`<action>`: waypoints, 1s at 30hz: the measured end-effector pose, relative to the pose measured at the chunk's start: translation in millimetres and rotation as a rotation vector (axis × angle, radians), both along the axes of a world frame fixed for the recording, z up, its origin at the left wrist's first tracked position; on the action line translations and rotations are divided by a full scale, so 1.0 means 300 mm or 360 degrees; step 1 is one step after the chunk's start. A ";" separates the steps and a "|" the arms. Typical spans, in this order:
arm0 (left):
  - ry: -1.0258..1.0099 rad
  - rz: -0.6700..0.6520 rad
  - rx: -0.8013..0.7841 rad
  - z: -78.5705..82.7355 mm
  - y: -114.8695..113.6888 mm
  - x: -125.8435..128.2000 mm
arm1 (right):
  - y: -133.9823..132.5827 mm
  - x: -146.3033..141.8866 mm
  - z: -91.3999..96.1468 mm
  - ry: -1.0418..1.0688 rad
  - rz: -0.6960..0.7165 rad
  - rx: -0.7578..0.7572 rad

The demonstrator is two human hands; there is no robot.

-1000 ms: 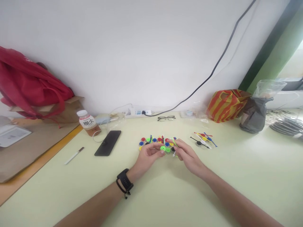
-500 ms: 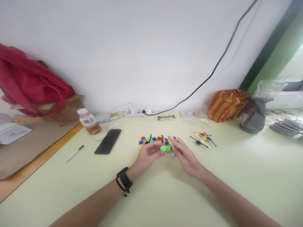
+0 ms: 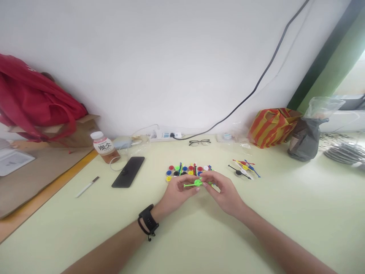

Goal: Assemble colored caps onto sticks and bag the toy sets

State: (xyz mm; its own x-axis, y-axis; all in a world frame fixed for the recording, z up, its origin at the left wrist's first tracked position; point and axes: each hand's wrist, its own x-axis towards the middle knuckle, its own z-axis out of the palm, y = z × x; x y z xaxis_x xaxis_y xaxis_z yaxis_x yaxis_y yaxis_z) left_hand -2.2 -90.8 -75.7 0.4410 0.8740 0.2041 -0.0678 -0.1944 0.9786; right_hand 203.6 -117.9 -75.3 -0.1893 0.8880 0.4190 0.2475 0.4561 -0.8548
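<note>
My left hand (image 3: pixel 176 192) pinches a small green round base (image 3: pixel 197 183) between thumb and fingertips. Across the top of that base lies a thin green arrow (image 3: pixel 188 185), its tip pointing left. The fingers of my right hand (image 3: pixel 224 191) close on the arrow at its right side, and the fingertips of both hands nearly meet. Just beyond my hands stand rows of coloured round bases, among them a red one (image 3: pixel 191 168), with loose arrows (image 3: pixel 195 169) between them; my hands partly hide them. To the right sits a group of spinners (image 3: pixel 245 167) with arrows fitted on their bases.
A black phone (image 3: pixel 128 172), a drink bottle (image 3: pixel 105 147) and a white-handled pen-like tool (image 3: pixel 88 187) lie to the left. Glasses (image 3: pixel 199 142) and a power strip (image 3: pixel 165 137) are near the wall. A striped bag (image 3: pixel 270 127) and a grey bag (image 3: pixel 304 140) stand at the back right.
The green arrow has come from the right hand's side down onto the green base. My right hand has moved left and closer to my left hand.
</note>
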 end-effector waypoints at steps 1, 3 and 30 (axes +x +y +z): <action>0.0009 -0.0008 0.0010 0.005 -0.001 0.000 | 0.001 0.001 -0.002 -0.0033 -0.0003 0.0035; 0.0041 -0.0009 0.0030 0.011 -0.004 -0.001 | 0.001 0.003 -0.003 -0.0119 -0.0004 0.0116; -0.0116 -0.0088 -0.0175 0.027 -0.013 -0.014 | 0.011 0.011 0.022 -0.0017 0.0103 -0.0187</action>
State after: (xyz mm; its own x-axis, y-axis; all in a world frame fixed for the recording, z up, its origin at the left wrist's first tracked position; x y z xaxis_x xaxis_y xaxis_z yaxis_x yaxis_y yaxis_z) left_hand -6.3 -94.6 -67.5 0.4765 0.8677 0.1416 -0.1473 -0.0800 0.9858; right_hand 206.9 -114.5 -68.7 -0.2516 0.9167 0.3105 0.2302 0.3682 -0.9008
